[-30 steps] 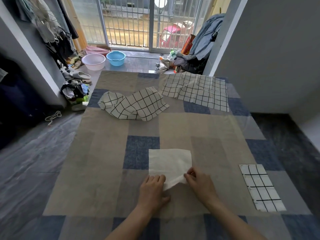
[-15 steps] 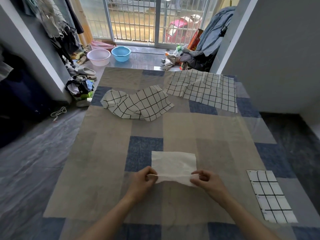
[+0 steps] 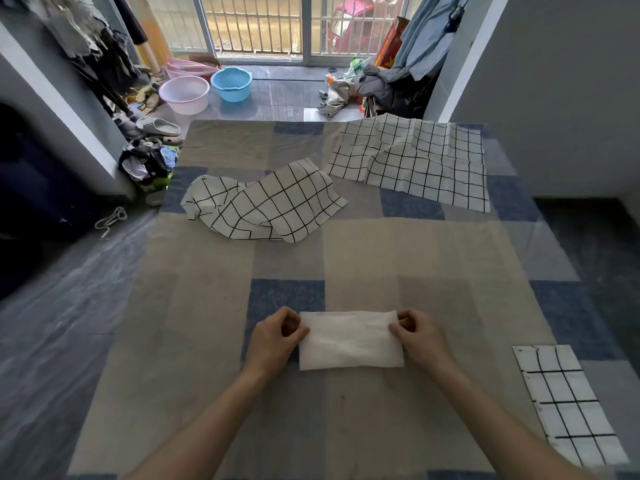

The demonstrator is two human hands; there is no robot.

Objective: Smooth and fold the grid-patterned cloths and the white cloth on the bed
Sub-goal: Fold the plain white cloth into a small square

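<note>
White cloth folded in half, both hands on its far corners; two grid cloths not yet done.

White cloth (image 3: 350,341) lies at lower centre of the bed (image 3: 207,306), doubled into a neat band. Left hand (image 3: 275,337) and right hand (image 3: 417,337) each pinch a far corner, fingers curled; the fingertips are tucked under and hard to read. One folded grid cloth (image 3: 568,407) sits at lower right, partly cut off by the frame edge. Crumpled grid cloth (image 3: 263,206) at centre left and spread grid cloth (image 3: 415,161) at upper right look untouched. Judged under halfway.
</note>
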